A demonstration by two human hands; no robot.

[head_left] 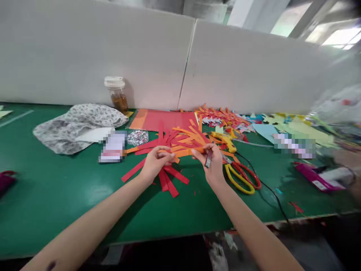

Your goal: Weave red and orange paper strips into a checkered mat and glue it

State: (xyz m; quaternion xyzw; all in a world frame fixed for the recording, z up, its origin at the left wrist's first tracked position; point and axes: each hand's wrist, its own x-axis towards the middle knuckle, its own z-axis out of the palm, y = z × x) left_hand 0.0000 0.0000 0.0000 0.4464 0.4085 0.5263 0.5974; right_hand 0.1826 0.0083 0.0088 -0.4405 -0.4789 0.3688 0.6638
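An orange paper strip stretches between my two hands. My left hand pinches its left end, fingers closed. At the other end, my right hand grips the strip between thumb and finger and also has a small dark tool tucked in its fingers; what the tool is, I cannot make out. Beneath and behind the hands lies a loose pile of red paper strips and orange strips on the green table.
Red-handled scissors and yellow-handled scissors lie right of my right hand, near a yellow glue gun with a black cord. A phone, patterned cloth and lidded jar are at left. Cut paper pieces lie behind.
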